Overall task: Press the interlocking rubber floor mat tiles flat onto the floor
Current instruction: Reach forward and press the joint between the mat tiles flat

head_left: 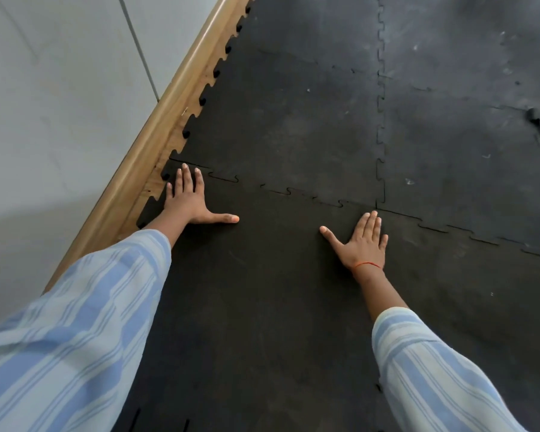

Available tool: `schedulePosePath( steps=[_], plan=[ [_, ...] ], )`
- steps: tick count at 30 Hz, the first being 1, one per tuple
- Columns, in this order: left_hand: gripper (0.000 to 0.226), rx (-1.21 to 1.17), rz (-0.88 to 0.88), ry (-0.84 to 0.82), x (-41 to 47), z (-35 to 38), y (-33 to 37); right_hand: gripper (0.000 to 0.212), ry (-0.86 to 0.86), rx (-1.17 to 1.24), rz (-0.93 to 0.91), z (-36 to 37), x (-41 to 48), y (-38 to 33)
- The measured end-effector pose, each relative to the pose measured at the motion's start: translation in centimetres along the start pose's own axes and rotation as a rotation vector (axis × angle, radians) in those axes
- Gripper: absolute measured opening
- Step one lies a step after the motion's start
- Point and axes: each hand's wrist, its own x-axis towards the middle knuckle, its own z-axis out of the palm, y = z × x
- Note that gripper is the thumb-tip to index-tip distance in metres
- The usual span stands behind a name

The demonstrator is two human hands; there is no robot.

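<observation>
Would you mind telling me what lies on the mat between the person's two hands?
In the head view, only bare black mat tile lies between the left hand and right hand; nothing rests there.

Two bare arms reached forward and down, both in loose sleeves of pale blue and white stripes. The left hand lay palm down and flat, its four fingers close together pointing ahead and the thumb stretched wide to the right. The right hand lay flat too, fingers together, thumb splayed out to the left toward the other hand. A thin orange thread bracelet circled the right wrist. The hands were well apart.
</observation>
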Motion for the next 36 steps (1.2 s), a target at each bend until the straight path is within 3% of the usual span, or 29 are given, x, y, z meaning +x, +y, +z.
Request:
schedulePosePath(
  steps=[10, 14, 20, 27, 31, 36],
  plan=[
    [0.161, 0.026, -0.032, -0.034, 0.1, -0.9, 0.8, 0.127, -0.166, -0.128, -0.052, -3.2, 1.6, 0.1],
    [0.141, 0.029, -0.001, -0.055, -0.1, -1.0, 1.5, 0.123, -0.234, -0.167, -0.058, -4.1, 1.9, 0.0],
    [0.092, 0.090, 0.162, -0.019, -2.5, 2.5, 2.0, 0.114, -0.108, -0.088, -0.084, 0.4, -3.9, 2.7],
    [0.085, 0.057, 0.237, 0.117, -11.2, 10.9, 6.1, 0.110, -0.155, -0.064, -0.032, 2.2, -10.7, 4.3],
    [0.084, 0.065, 0.208, 0.032, -19.6, 15.0, 7.6, 0.104, -0.244, 0.012, 0.048, 3.3, -17.8, 3.9],
    [0.085, 0.072, 0.135, -0.314, -27.3, 16.7, 8.4, 0.101, -0.490, 0.060, 0.175, 3.4, -26.3, 4.6]
  ],
)
